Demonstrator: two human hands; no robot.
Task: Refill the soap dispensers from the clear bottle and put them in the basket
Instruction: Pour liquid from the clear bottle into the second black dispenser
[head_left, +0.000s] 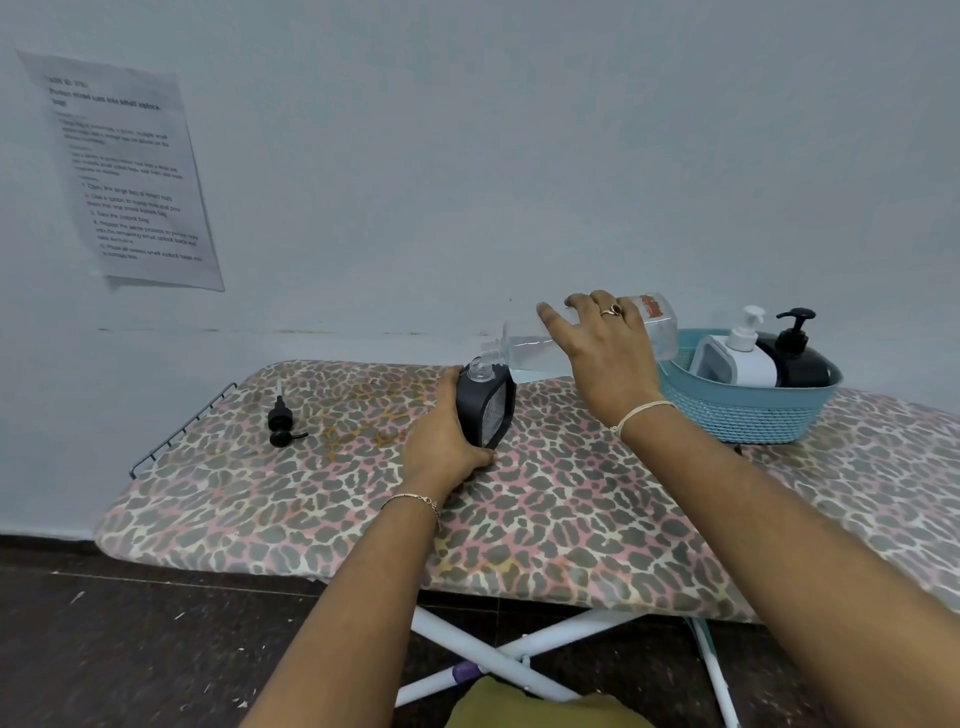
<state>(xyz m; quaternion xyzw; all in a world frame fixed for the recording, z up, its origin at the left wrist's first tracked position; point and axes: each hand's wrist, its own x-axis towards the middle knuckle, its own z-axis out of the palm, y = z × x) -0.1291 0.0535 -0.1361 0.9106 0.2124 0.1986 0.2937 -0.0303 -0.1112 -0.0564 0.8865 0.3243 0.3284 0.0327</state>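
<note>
My left hand (445, 436) grips a dark grey soap dispenser (489, 410) that stands on the leopard-print ironing board (545, 519) with its neck uncapped. My right hand (605, 353) holds the clear bottle (524, 343) tipped on its side, with its mouth right above the dispenser's neck. The dispenser's black pump head (281, 423) lies on the board to the left. At the right, a teal basket (753, 415) holds a white dispenser (737, 353) and a black dispenser (792, 358), both with pumps on.
A wire rack (176, 436) sticks out at the board's left end. A printed sheet (124, 171) hangs on the wall behind. White board legs (498, 654) cross below, over a dark floor.
</note>
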